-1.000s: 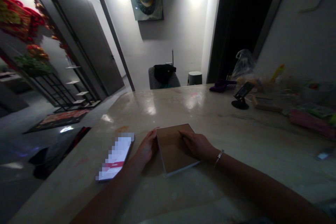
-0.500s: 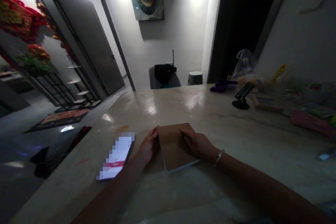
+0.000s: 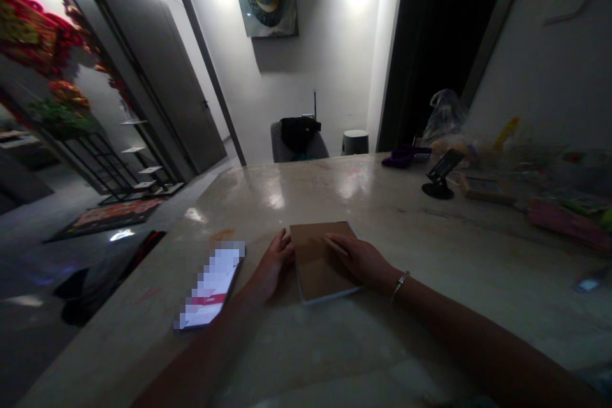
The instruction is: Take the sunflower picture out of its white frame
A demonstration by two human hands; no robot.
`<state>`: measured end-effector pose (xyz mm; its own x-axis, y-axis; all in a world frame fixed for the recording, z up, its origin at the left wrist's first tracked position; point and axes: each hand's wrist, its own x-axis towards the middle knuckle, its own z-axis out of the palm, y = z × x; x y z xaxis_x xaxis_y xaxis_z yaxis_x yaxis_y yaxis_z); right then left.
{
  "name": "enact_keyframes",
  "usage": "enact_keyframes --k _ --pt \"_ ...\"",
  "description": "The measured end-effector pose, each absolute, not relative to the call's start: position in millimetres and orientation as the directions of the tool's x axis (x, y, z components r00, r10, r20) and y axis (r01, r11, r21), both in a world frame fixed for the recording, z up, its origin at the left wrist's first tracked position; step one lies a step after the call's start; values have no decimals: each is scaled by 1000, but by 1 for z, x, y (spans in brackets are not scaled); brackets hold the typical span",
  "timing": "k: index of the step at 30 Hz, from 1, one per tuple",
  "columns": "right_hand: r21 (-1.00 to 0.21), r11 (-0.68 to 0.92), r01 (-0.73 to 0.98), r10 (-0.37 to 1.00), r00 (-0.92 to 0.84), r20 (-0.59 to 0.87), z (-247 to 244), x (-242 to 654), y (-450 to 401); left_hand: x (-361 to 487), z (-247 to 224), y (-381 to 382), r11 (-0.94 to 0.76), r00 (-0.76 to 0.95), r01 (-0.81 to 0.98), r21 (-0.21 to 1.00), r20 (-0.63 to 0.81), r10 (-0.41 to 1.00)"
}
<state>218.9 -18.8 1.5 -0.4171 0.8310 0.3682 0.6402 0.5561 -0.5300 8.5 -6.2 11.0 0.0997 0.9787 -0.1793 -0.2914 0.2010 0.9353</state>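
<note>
A brown-covered notebook with pale page edges lies closed on the pale stone table. My left hand rests at its left edge, fingers apart and curving toward the book, not gripping it. Over the right part of the cover lies my right hand, its fingers bent together; whether anything is in them is too dark to tell. A bracelet circles my right wrist. Left of my left forearm lies a phone with a lit, blurred-out screen.
Toward the right back stand a black phone stand, a purple item, a wooden frame and a clear plastic bag. A pink item lies far right. Beyond the table is a grey chair.
The notebook has turned slightly and its near edge has moved away from me. My left hand's fingers have loosened from the book's edge.
</note>
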Motion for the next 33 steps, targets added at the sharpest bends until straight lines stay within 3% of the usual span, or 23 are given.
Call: enact_keyframes --k 7,11,17,21,26,28,31,33 --pt "-506 498 704 863 -345 369 -9 222 -11 13 8 -10 237 190 -202 950 -200 961" --pt "-508 528 681 842 -346 413 -17 226 -3 21 4 -23 380 354 -114 918 -320 879" --pt "-555 523 647 847 -324 422 -17 228 -1 21 1 -28 403 288 33 915 -395 873" --pt "-677 452 580 889 -236 391 -10 227 -6 21 3 -27 389 248 12 921 -380 891" --pt "-830 398 390 918 -167 361 -4 226 -9 20 3 -26 369 365 -81 926 -317 875" --pt "-875 397 277 918 -109 382 -5 227 -6 18 2 -24 363 335 -78 929 -319 887" --pt "-947 322 -7 944 73 321 -10 234 4 16 1 -20 362 199 -29 932 -349 916" --pt "-935 208 -286 972 170 164 -14 241 13 14 1 -18 345 148 -14 938 -339 929"
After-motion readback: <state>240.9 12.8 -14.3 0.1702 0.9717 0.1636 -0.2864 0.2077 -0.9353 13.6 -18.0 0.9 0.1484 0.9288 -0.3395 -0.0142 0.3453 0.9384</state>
